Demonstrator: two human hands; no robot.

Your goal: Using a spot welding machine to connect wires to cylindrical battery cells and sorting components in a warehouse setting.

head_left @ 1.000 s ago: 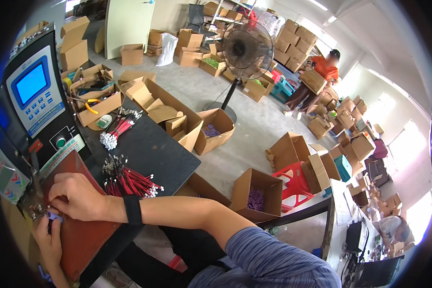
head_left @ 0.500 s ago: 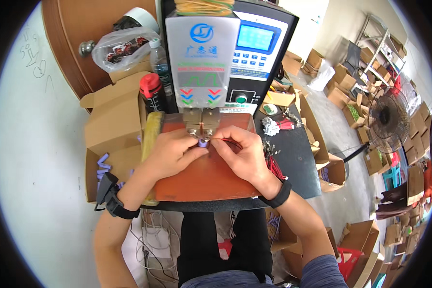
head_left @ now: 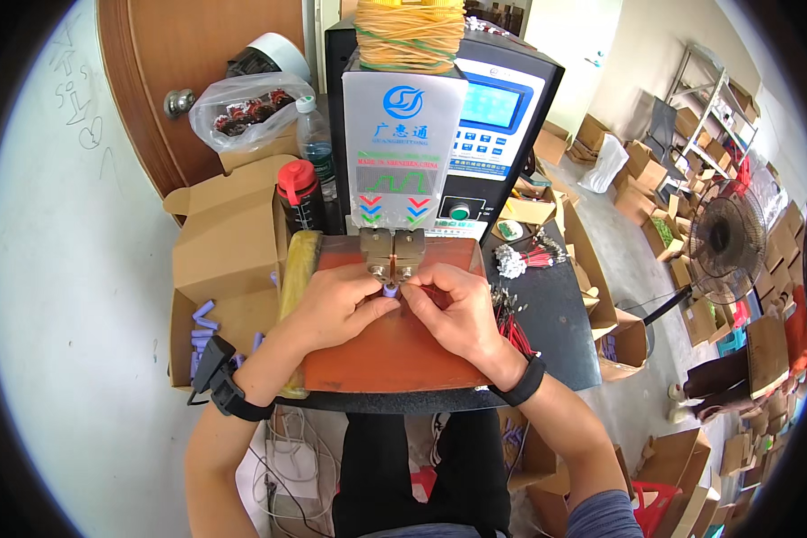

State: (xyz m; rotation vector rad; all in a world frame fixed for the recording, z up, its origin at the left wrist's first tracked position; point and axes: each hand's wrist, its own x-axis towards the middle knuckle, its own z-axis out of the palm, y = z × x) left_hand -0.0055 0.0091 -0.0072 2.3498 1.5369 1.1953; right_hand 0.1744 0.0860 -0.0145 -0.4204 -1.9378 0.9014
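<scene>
Both hands are in tight under the machine head. The left hand has its fingers curled in, pinching a small purple cylinder from the left, and the right hand meets it from the other side, fingertips closed on the same piece. That purple cylinder sits right at the tip of the welding head, just below its two metal blocks, above the reddish-brown mat that covers the front of the table.

Behind the head rises the tall machine, grey front panel, blue screen to its right, and a bundle of yellow rubber bands on top. Left of it stands a dark bottle with a red cap, a clear water bottle behind that, and a plastic bag by the wooden door. An open cardboard box sits at the left, with loose purple cells in the carton below it. To the right of the hands lie bunches of red wires on the dark table, another bunch further back. A floor fan stands far right among cartons.
</scene>
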